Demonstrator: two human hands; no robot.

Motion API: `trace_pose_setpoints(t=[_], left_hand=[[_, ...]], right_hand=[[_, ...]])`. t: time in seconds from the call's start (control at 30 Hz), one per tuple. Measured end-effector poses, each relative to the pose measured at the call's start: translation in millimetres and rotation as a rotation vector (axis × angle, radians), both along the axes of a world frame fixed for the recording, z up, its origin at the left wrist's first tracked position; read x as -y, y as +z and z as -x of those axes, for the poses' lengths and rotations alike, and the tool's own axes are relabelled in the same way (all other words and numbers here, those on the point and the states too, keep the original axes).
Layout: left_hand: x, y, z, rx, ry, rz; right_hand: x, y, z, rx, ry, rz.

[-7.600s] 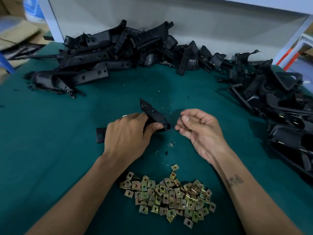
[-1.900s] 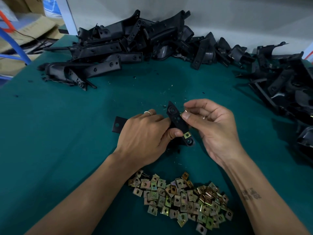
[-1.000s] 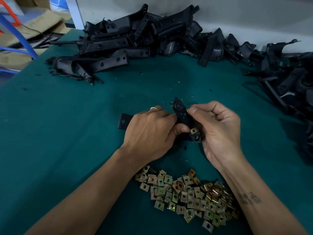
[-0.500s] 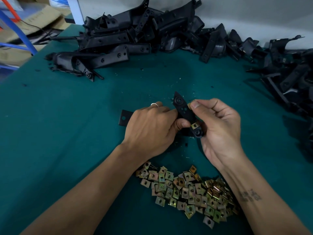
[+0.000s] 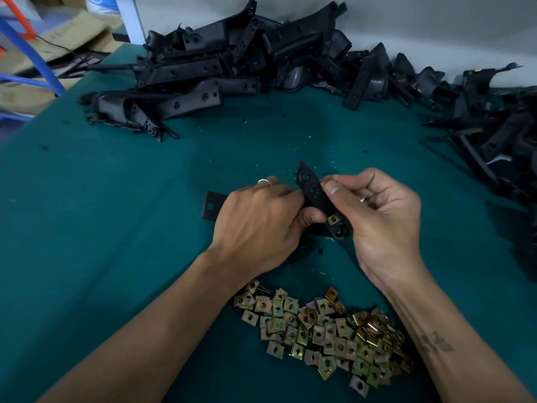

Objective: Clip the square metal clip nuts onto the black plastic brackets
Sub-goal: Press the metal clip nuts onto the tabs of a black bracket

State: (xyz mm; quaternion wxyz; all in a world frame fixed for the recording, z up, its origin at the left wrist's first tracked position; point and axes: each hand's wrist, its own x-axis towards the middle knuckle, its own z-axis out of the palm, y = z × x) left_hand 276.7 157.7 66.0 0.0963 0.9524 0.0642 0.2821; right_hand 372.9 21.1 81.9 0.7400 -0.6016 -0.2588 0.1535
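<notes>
My left hand [image 5: 258,225] grips a black plastic bracket [image 5: 312,193] over the green table, thumb pressed near its lower end. One brass-coloured clip nut [image 5: 333,219] sits clipped on the bracket's lower end. My right hand [image 5: 380,216] pinches a second clip nut [image 5: 326,180] between thumb and forefinger, held against the bracket's upper edge. The bracket's far left end [image 5: 211,205] sticks out beyond my left hand. A heap of loose clip nuts [image 5: 322,330] lies on the cloth just below my hands.
A long pile of black brackets [image 5: 232,68] runs along the back wall. More brackets [image 5: 499,135] are heaped at the right edge. Cardboard and a blue frame [image 5: 35,59] stand beyond the table's left corner. Small metal shavings dot the green cloth [image 5: 101,213].
My right hand has slid up from the bracket's lower end to its upper edge with a clip nut pinched. The left hand keeps its grip; the first nut stays clipped.
</notes>
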Motion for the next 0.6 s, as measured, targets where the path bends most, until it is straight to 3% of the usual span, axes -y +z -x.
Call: trace_pose_setpoints(t=[0.3, 0.47, 0.6], left_hand=[[1.0, 1.1, 1.8, -0.004, 0.006, -0.023], [2.1, 0.3, 1.0, -0.018, -0.003, -0.048], [2.3, 0.9, 1.3, -0.002, -0.010, -0.051]], right_hand=[[1.5, 4.3, 1.2, 0.067, -0.002, 0.051], [3.8, 6.9, -1.6, -0.087, 0.051, 0.058], [1.1, 4.9, 1.5, -0.081, 0.037, 0.052]])
